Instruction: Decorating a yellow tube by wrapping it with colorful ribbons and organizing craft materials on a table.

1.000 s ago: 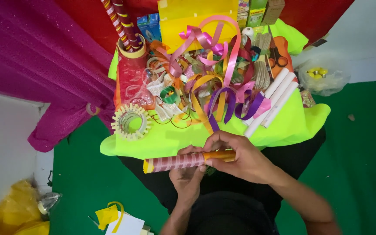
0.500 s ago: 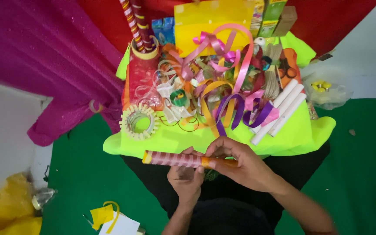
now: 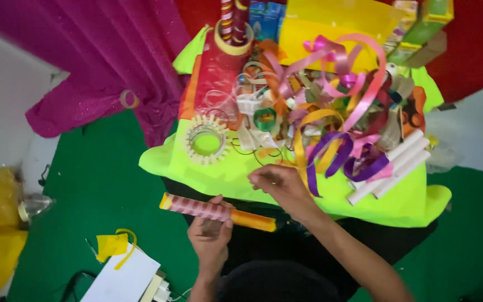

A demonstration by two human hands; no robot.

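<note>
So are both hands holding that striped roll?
No: only the left hand grips the striped roll; the right hand is up over the yellow-green sheet.

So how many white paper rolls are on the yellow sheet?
3, lying side by side at the right of the yellow sheet: upper, middle, lower. Ribbons may hide more.

I count two hands in view, my left hand (image 3: 211, 237) and my right hand (image 3: 280, 187), and one striped roll (image 3: 216, 212). On the one neon-green sheet (image 3: 398, 204) I make out three white tubes (image 3: 389, 170), one toothed ring (image 3: 206, 140), one green tape roll (image 3: 264, 118) and two purple ribbon loops (image 3: 331, 159); the other ribbons tangle too much to count. Off to the side I count one white card (image 3: 124, 279) and one magenta cloth (image 3: 102, 61).
</note>
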